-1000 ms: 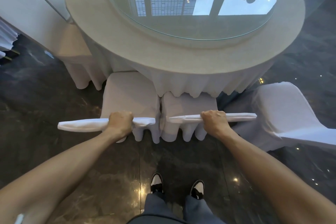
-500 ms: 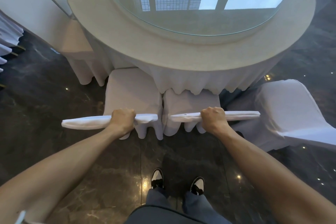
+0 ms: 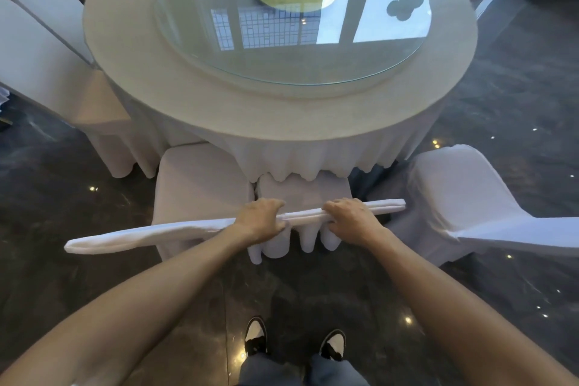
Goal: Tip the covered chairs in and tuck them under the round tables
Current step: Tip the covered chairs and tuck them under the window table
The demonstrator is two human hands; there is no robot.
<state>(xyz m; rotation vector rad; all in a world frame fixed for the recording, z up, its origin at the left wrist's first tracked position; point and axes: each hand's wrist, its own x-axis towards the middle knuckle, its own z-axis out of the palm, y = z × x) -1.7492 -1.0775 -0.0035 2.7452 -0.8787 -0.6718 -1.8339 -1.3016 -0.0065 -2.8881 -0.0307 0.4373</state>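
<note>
I see a third chair [image 3: 463, 197] crowding in close on the right and the table [image 3: 194, 110] skirt draped over two white-covered chairs [image 3: 200, 178] tipped in side by side, my left hand [image 3: 260, 218] and right hand [image 3: 352, 219] each clenching a chair's top edge.

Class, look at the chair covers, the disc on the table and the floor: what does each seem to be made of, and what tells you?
Chair covers: white matte fabric, likely stretch cloth; it hangs in soft folds at the hem.
Disc on the round table: clear glass; it mirrors window panes.
Floor: dark polished stone or tile, perhaps marble; veined, glossy, with light spots.
</note>
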